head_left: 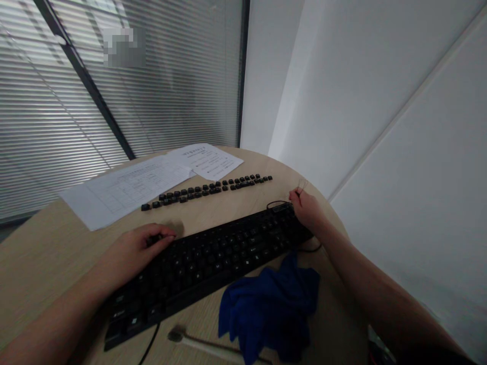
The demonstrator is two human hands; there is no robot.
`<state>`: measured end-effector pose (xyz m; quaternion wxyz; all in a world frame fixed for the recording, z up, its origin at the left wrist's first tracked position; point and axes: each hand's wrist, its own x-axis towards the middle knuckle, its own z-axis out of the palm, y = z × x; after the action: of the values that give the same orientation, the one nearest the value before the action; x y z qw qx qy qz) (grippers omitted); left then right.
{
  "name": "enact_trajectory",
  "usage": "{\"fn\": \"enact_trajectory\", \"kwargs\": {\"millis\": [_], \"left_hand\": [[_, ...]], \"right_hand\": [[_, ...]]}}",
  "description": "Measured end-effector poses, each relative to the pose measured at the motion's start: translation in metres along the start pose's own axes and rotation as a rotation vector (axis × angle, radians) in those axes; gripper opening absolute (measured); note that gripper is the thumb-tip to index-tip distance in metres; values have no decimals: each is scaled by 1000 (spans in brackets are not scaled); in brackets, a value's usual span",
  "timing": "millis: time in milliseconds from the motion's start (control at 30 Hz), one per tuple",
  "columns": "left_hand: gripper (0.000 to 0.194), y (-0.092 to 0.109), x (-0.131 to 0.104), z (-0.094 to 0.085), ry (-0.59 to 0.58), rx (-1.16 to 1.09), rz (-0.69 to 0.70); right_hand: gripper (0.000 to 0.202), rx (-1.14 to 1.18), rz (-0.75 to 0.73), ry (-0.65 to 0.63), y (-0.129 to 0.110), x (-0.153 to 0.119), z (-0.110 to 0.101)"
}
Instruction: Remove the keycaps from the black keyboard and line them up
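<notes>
A black keyboard (224,248) lies slantwise on the table, with dark bare patches where keycaps are off, notably at its right end. My left hand (146,243) is at its far left edge, thumb and index finger pinched together; what they hold, if anything, is hidden. Over the right end, my right hand (306,207) is closed on a thin wire keycap puller (302,184), whose loops point up and away from the keyboard. Loose black keycaps (205,189) stand in two uneven rows behind the keyboard.
A crumpled blue cloth (270,304) lies before the keyboard, partly covering a pale-handled brush (205,346). Printed sheets (133,182) lie at the back left of the round wooden table (34,258). A black cable (151,344) runs toward me. A white wall (365,101) rises at right.
</notes>
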<state>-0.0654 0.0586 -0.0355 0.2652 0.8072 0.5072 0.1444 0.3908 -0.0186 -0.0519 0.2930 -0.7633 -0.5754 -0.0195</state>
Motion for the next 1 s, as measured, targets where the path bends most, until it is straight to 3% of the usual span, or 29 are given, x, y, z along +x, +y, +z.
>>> {"fn": "enact_trajectory", "kwargs": {"millis": [533,1000], "left_hand": [[54,4,0,0,-14,19,-34],[50,0,1,0,-10,-25,-7]], "right_hand": [[33,-48,-46,119,5,-9,14],[39,-20,-94,140,2,-12,12]]}}
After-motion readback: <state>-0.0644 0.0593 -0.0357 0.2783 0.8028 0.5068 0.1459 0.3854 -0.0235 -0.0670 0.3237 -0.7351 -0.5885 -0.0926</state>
